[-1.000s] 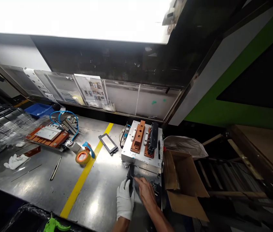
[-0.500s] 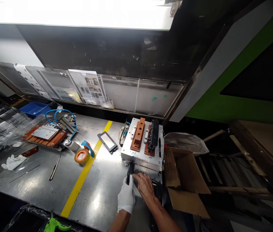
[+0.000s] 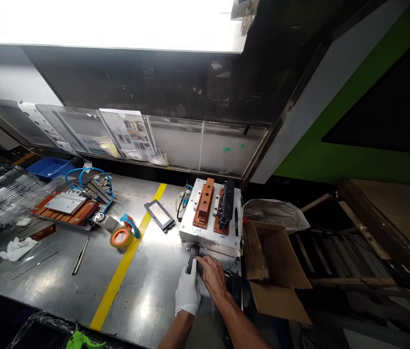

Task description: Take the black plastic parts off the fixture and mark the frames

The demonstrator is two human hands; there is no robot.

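Note:
In my left hand (image 3: 187,293), which wears a white glove, is a narrow black plastic part (image 3: 193,259), gripped near its lower end. My bare right hand (image 3: 212,274) is beside it, fingers bent and fingertips against the part's right side. Both hands are just in front of a silver fixture block (image 3: 210,236). An orange-brown holder with holes (image 3: 205,203) stands upright on the block. To its right, a long black plastic piece (image 3: 226,206) sits on a second orange-brown base. My right fingertips partly hide the held part.
A black frame with a pale window (image 3: 160,215) lies left of the block. Farther left are a tape roll (image 3: 121,238), a slim knife-like tool (image 3: 80,256), a white glove (image 3: 18,248) and another orange-brown fixture (image 3: 65,207). An open cardboard box (image 3: 277,261) stands right of the bench.
The black part has turned slightly in my hands and shows a broader face. My view has shifted a little; both hands stay in front of the block.

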